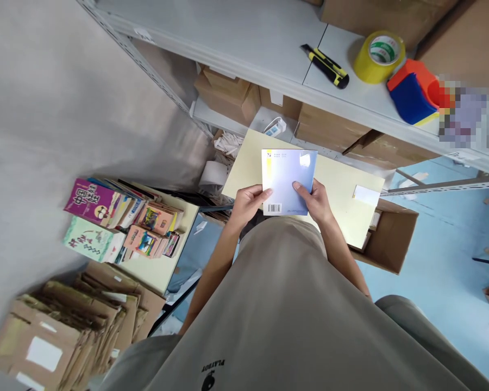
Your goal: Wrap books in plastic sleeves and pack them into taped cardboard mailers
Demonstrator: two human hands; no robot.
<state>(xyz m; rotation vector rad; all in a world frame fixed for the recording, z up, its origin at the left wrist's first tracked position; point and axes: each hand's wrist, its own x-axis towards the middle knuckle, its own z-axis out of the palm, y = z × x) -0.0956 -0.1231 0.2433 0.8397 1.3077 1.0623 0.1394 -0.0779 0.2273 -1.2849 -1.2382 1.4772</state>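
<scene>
Between both hands I hold a thin book [289, 179] with a pale blue-violet cover, a yellow strip at its upper left and a barcode at its lower left. My left hand [249, 202] pinches its lower left edge, thumb on top and fingers beneath. On the right side, my right hand [313, 201] grips the edge the same way, its thumb lying on the cover. The book is above a pale yellow tabletop [342, 190]. Under the book, most of the fingers are hidden.
A side table [157, 277] at left bears stacked books [146, 228]. Flattened cardboard boxes [65, 326] lean below it. On the shelf above are a utility knife [326, 66], a yellow tape roll [378, 57] and a tape dispenser [413, 95]. An open carton [395, 239] stands at right.
</scene>
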